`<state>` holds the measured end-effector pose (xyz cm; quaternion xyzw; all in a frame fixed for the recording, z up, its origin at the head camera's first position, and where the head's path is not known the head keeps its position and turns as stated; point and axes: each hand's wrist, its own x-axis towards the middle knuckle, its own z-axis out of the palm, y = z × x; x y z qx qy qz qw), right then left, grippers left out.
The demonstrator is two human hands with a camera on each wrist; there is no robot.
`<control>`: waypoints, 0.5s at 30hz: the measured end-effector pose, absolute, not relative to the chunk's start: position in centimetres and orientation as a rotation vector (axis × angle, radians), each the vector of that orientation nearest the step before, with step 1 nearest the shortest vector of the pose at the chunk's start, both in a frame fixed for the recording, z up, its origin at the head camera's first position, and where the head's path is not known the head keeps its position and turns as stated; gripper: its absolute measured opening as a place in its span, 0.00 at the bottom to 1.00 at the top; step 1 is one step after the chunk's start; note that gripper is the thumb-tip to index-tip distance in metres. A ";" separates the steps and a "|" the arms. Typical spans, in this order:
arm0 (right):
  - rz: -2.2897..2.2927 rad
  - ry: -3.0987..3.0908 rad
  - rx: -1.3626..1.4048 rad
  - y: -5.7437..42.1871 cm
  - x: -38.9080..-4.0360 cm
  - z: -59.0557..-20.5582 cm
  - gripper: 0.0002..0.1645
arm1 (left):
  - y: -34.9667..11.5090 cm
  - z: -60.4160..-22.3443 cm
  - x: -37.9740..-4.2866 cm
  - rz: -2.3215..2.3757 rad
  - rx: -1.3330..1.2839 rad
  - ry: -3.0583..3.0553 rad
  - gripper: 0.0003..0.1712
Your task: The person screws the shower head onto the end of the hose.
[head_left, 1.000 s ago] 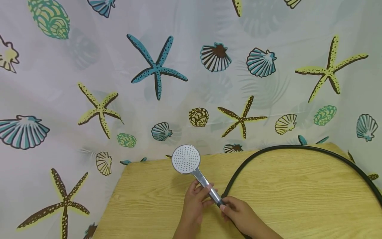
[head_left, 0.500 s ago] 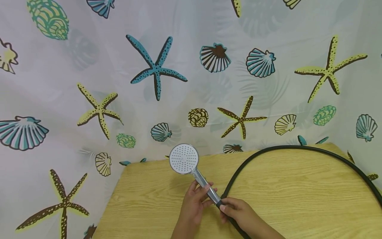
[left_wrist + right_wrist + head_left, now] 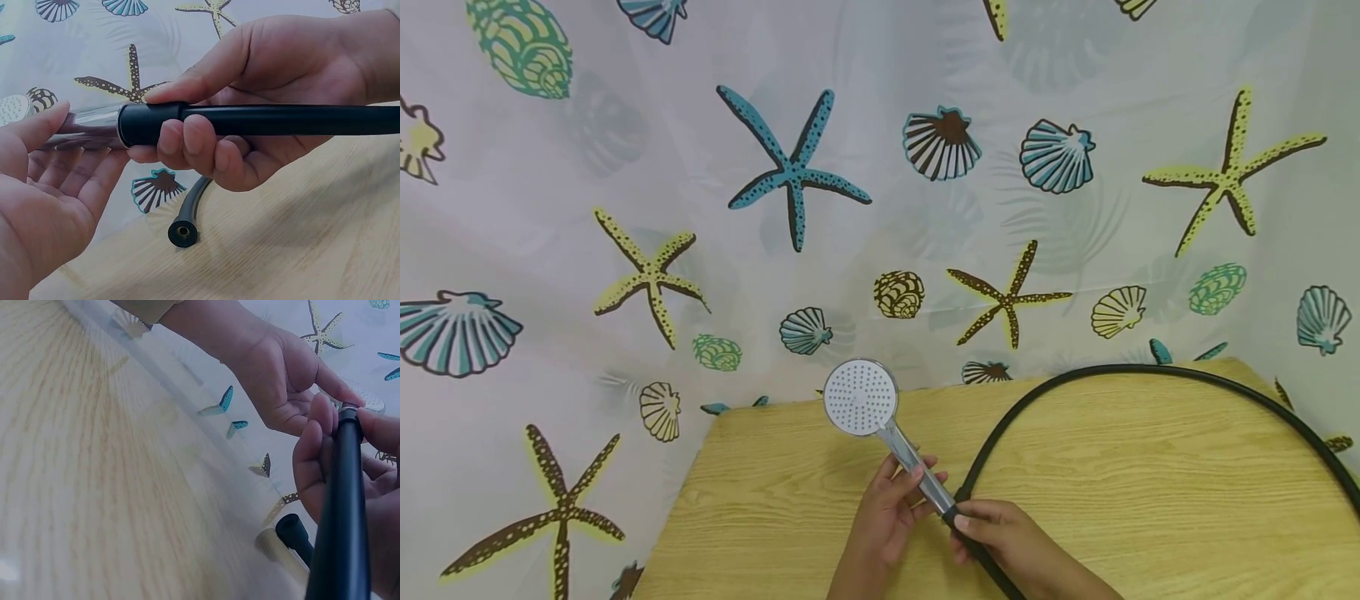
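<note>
A shower head [image 3: 860, 397] with a white, dotted round face and a chrome handle [image 3: 94, 128] is held tilted above the table, its face toward the head camera. My left hand [image 3: 883, 517] holds the handle between thumb and fingers. At the handle's lower end my right hand [image 3: 1011, 537] grips the black collar [image 3: 150, 124] of a shower hose [image 3: 300, 120]. In the left wrist view the collar meets the handle's chrome rim. Whether it is threaded tight cannot be seen. The hose's other end [image 3: 183, 232], a black fitting with a hole, shows beyond the right hand.
A wood-grain table [image 3: 760, 492] spreads under both hands. Across its right side the black hose [image 3: 1120, 369] arcs in a wide loop and runs out of view. Behind and at the sides hangs a white curtain [image 3: 880, 208] printed with shells and starfish.
The shower head has shifted slightly left and up. My right hand has moved a little downward, showing more of the black collar. Both hands keep hold.
</note>
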<state>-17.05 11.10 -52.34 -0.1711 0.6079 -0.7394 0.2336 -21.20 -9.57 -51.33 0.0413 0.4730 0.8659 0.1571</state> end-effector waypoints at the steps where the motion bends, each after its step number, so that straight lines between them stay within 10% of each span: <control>1: -2.034 1.644 -0.480 11.1 -17.1 -52.3 0.27 | -9.6 -51.3 -21.2 2.481 0.123 1.337 0.15; 15: -2.056 1.429 -0.519 11.5 -17.1 -52.6 0.17 | -10.0 -51.4 -21.0 2.502 0.317 1.107 0.17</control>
